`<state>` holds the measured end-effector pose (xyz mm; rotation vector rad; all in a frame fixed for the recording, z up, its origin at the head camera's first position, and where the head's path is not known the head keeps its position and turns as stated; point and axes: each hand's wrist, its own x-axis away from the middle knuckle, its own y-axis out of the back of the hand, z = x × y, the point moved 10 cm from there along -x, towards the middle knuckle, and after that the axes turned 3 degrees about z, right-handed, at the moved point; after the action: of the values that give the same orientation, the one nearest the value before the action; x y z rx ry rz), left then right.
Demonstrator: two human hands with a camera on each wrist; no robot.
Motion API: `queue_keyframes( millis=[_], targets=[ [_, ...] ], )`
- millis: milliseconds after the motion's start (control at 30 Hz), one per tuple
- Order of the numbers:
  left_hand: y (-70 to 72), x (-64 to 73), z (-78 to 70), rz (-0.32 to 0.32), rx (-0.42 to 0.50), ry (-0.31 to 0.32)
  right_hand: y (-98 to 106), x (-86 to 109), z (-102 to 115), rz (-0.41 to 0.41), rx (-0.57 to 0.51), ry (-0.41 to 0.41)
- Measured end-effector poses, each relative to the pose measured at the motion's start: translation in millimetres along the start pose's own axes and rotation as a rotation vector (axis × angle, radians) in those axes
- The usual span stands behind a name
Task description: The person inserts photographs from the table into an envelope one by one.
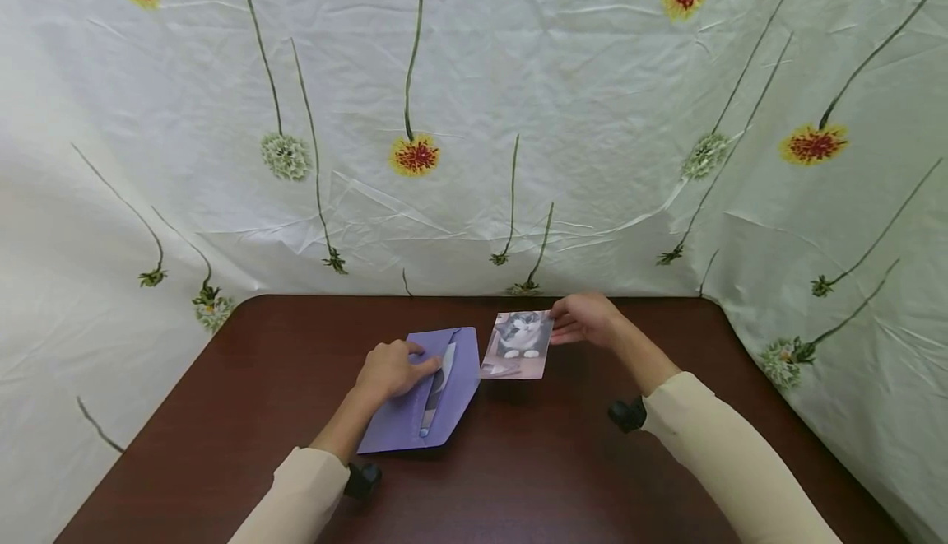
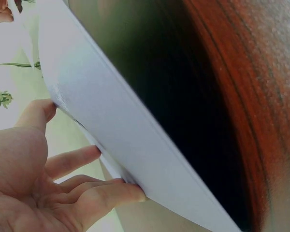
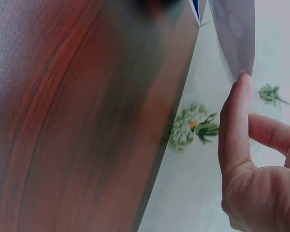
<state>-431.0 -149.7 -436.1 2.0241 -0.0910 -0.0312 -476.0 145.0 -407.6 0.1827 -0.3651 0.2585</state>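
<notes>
On the left in the head view, my left hand (image 1: 388, 371) grips a purple envelope (image 1: 462, 371) tilted a little above the table. A slit in the envelope's face shows part of a picture (image 1: 437, 396) inside. In the left wrist view, the thumb and fingers of the left hand (image 2: 63, 179) hold the edge of the envelope (image 2: 111, 111), which looks pale there. To its right, my right hand (image 1: 588, 319) pinches the upper right edge of a cat photo (image 1: 518, 345). The right wrist view has the right hand (image 3: 251, 169) holding the photo (image 3: 239, 34), seen nearly edge-on.
The dark reddish-brown table (image 1: 563, 470) has rounded far corners. A white cloth (image 1: 474, 75) printed with long-stemmed flowers hangs behind and at both sides. Black wrist cameras (image 1: 363, 480) sit at the cream sleeves (image 1: 304, 490).
</notes>
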Motion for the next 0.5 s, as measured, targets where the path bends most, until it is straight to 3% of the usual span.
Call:
queue_keyframes(
  millis=[500],
  targets=[
    [1.4,0.6,-1.4,-0.011,-0.012,-0.018,-58.4,0.9,-3.1,0.093,-0.011,0.033]
  ],
)
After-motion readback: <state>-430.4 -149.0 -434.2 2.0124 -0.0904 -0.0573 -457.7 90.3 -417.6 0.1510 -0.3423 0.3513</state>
